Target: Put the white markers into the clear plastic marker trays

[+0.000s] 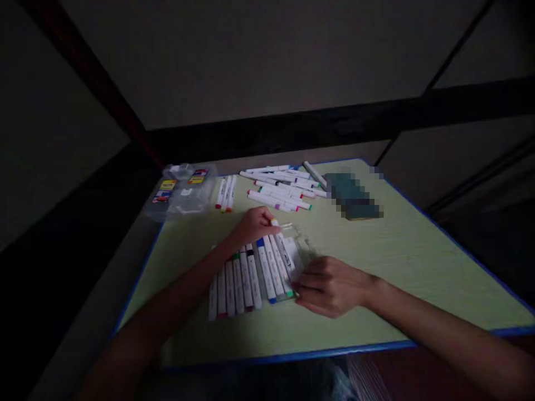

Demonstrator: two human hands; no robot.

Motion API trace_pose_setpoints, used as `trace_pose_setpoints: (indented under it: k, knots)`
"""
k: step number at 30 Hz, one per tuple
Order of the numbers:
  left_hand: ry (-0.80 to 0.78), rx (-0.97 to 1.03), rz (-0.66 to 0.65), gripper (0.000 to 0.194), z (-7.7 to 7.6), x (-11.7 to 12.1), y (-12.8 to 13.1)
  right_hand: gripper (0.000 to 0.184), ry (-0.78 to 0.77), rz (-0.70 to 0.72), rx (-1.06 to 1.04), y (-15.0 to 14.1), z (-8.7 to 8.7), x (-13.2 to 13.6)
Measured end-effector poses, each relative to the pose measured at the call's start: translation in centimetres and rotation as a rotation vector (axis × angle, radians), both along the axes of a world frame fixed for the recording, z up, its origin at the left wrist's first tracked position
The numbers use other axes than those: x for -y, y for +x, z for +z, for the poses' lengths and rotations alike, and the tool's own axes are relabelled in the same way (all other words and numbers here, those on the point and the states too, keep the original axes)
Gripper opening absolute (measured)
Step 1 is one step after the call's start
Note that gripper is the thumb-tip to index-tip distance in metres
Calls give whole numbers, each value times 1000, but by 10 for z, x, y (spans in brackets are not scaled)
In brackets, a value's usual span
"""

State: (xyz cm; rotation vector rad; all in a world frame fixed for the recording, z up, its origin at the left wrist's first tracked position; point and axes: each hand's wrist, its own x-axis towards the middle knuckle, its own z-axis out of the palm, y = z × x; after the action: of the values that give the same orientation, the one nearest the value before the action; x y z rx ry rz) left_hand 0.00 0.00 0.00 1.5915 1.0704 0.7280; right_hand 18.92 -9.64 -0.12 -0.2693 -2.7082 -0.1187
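My left hand (256,225) is closed, its thumb and fingers pinching the upper end of a white marker (284,249) with a yellow tip. That marker leans over a clear plastic case (295,253), where a blue-ended marker (267,273) and another white one lie side by side. My right hand (328,285) has its fingers curled round the case's right edge, near the lower corner; the fingertips are partly hidden. Left of the case, several white markers (238,284) lie in a row on the green table, partly under my left forearm.
A loose pile of white markers (284,189) lies at the back. Three more markers (226,193) stand apart beside clear plastic packaging (190,195) at the back left. A dark, pixelated object (353,195) rests at the back right. The table (418,267) has a blue edge.
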Motion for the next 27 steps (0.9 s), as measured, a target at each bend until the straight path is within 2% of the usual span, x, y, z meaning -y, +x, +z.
trace_pose_setpoints:
  k: [8,20,27]
  knots:
    - [21,12,2,24,3,3,0,28,-121,13,-7,0,4,-1]
    - [18,26,1,24,-2,1,0,27,-46,22,-36,-1,0,-2]
    - [-1,71,-15,24,-2,0,-1,28,-70,27,-43,0,0,-3]
